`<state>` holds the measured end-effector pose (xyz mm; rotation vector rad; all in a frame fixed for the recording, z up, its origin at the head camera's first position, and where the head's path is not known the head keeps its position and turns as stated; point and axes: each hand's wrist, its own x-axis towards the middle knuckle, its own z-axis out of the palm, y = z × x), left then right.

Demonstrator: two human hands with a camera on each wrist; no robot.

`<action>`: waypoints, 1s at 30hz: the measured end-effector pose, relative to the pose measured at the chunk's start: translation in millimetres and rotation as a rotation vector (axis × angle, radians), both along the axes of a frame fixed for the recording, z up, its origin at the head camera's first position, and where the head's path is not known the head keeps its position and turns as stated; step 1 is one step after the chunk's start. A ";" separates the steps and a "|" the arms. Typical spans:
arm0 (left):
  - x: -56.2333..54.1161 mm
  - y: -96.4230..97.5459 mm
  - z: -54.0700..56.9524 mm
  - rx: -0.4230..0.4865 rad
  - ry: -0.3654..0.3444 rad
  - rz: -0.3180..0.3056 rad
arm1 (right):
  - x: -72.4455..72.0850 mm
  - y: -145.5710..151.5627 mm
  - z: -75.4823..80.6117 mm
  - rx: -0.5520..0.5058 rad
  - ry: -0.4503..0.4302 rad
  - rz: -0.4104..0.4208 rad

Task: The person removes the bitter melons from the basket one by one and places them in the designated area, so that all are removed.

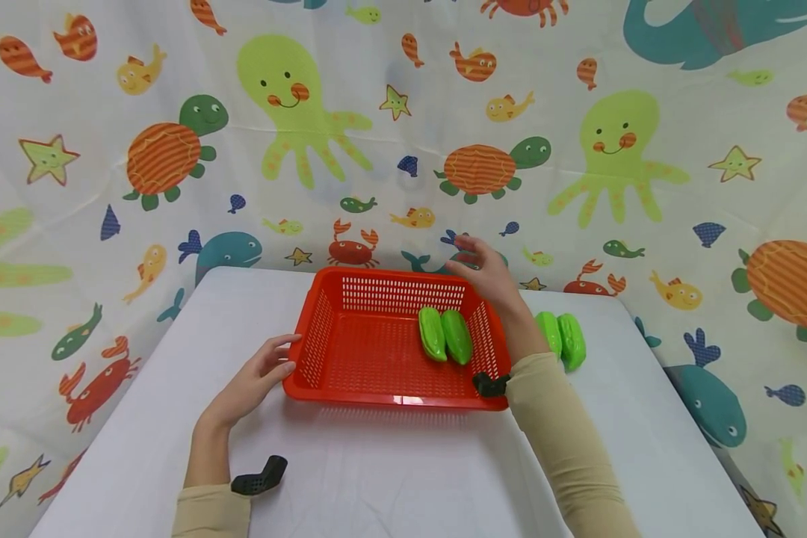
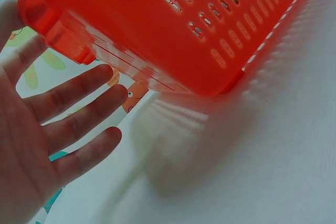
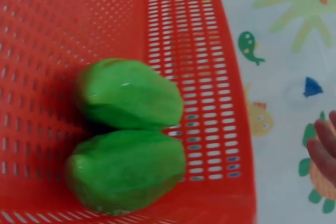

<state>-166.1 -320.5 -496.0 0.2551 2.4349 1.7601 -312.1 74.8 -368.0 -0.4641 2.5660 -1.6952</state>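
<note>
A red plastic basket (image 1: 370,359) with slotted walls stands on the white table. My left hand (image 1: 255,377) is at its left side, the thumb and a finger touching the rim. In the left wrist view the other fingers (image 2: 79,121) are spread and straight, apart from the basket. Two green, ridged, elongated toy vegetables (image 1: 433,334) lie side by side in the basket's right part, large in the right wrist view (image 3: 126,169). Above the basket's far right corner my right hand (image 1: 487,273) hovers with nothing in it, fingers extended and thumb apart.
Two more green vegetables (image 1: 571,342) lie on the table right of the basket, one partly hidden by the right forearm. A curtain (image 1: 376,134) printed with sea animals hangs behind the table (image 1: 350,471). A black camera (image 1: 261,477) sits at each wrist.
</note>
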 end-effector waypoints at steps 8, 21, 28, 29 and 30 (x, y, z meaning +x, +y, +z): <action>1.1 1.5 -0.1 0.013 -0.008 0.000 | -10.1 -2.0 -23.1 0.017 -0.057 0.010; 0.4 0.4 -0.7 0.001 -0.006 -0.002 | -12.7 -1.2 -36.7 0.149 -0.139 0.151; -1.2 -0.2 0.0 0.008 -0.004 -0.005 | -12.7 -5.1 -41.7 0.284 -0.178 0.208; -1.6 -0.4 0.1 0.010 -0.005 -0.005 | -12.8 -5.5 -41.8 0.296 -0.177 0.218; -1.9 -0.5 0.1 0.013 -0.006 -0.006 | -13.4 -5.7 -42.7 0.307 -0.175 0.227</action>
